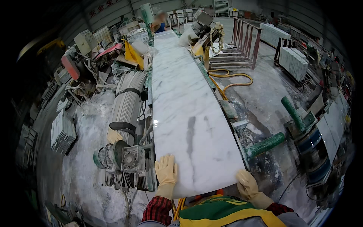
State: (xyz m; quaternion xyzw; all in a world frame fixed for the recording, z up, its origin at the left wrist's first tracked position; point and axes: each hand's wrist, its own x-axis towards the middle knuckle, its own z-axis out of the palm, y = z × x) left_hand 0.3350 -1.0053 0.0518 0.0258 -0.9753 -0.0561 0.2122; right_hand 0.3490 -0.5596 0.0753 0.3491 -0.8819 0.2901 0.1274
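Slab (196, 113) steadying, apparently: left hand (166, 170), 7 o'clock, fingers flat, gripping nothing; right hand (248, 184), 5 o'clock, curled, grip unclear; next likely needs even pressure

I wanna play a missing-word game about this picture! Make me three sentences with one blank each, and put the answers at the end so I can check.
1. The left hand rests on the long white, grey-veined stone slab and wears a pale cream rubber ____.
2. The right hand is at the slab's near end, and the dark red metal rack stands on the slab's ____ side.
3. The green cloth garment has a bright border coloured ____.

Missing words: glove; right; yellow.
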